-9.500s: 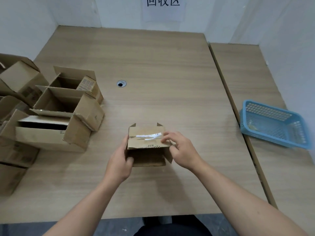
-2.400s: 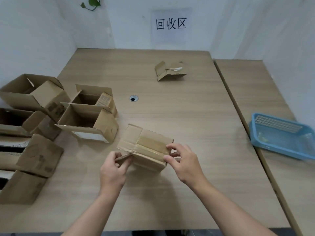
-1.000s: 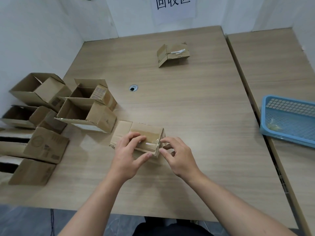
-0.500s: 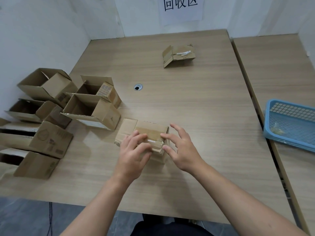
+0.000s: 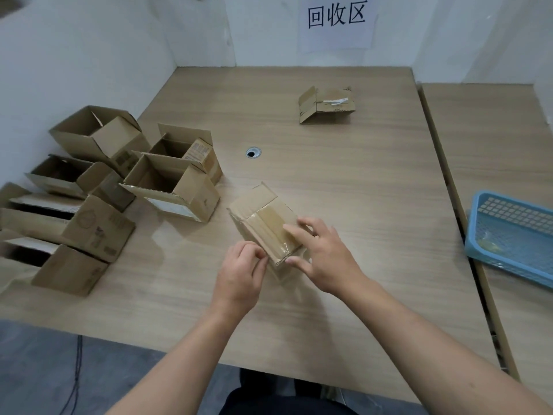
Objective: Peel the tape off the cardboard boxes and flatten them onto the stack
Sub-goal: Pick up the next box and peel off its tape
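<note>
The small box (image 5: pixel 263 226) sits tilted on the near middle of the table (image 5: pixel 344 175), 1 corner pointing away from the person, its flaps closed. A strip of clear tape (image 5: pixel 270 227) runs along its top seam and down over the near end.

The left hand (image 5: pixel 241 275) is curled, thumb and forefinger pinched together at the near left edge of the box; whether they have the tape or the cardboard I cannot tell. The right hand (image 5: pixel 321 253) has its fingers spread over the top of the box and its thumb against the near end, gripping that corner between them.

Just left of the small box stand 6 open boxes (image 5: pixel 176 187), crowded together and reaching to the table's left edge, their openings facing up or sideways. At the far side of the table, well apart from the hands, lies a flattened box (image 5: pixel 327 106) with a white strip (image 5: pixel 333 101) across it. A round cable hole (image 5: pixel 253 152) is set in the tabletop between the open boxes and the flattened one.

A second table (image 5: pixel 493 139) adjoins on the right and carries a blue basket (image 5: pixel 508 235) at its near end. A paper sign (image 5: pixel 336 22) with 3 printed characters hangs on the white wall behind.
</note>
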